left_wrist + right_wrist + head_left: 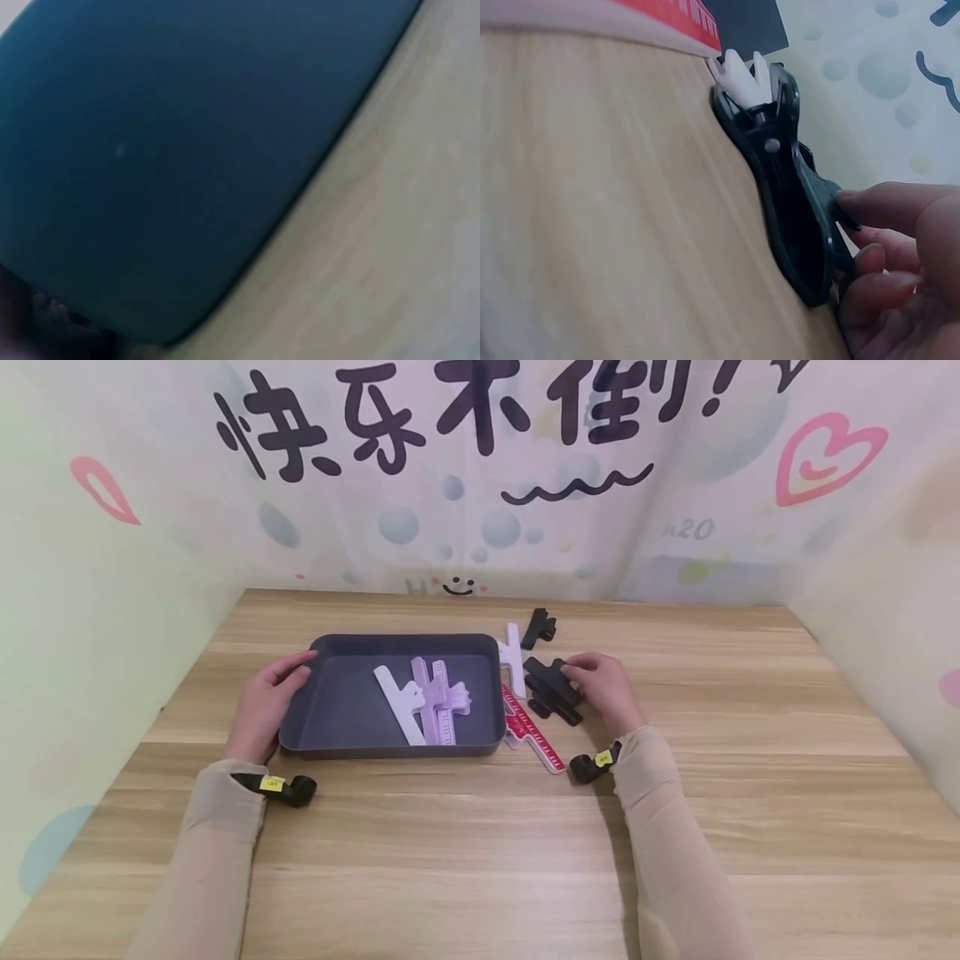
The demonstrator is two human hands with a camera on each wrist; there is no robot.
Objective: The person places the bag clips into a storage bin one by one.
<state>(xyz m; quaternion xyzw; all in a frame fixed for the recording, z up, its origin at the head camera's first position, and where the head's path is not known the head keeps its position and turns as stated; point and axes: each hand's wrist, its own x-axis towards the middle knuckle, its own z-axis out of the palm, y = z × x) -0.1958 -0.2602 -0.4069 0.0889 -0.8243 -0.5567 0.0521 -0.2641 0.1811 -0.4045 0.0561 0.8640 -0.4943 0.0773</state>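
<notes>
My left hand point(266, 702) grips the left wall of a dark grey tray point(300, 740), thumb and a finger at its rim. In the left wrist view, the tray's outer side point(187, 150) fills much of the frame. Just right of the tray, my right hand point(603, 687) pinches a black clip point(553, 677) that lies with other black clip parts; how these overlap is unclear. Seen from the right wrist, thumb and fingers point(889, 206) hold the handle of the black clip point(784, 172). A white clip point(401, 703) and purple clips point(431, 702) lie inside the tray.
Beside the tray's right wall lie a red ruler-marked clip point(536, 739) and a pale clip point(513, 656). Another black clip point(538, 628) sits farther back. The wooden table point(450, 860) meets a printed cloth backdrop point(450, 527), with walls on both sides.
</notes>
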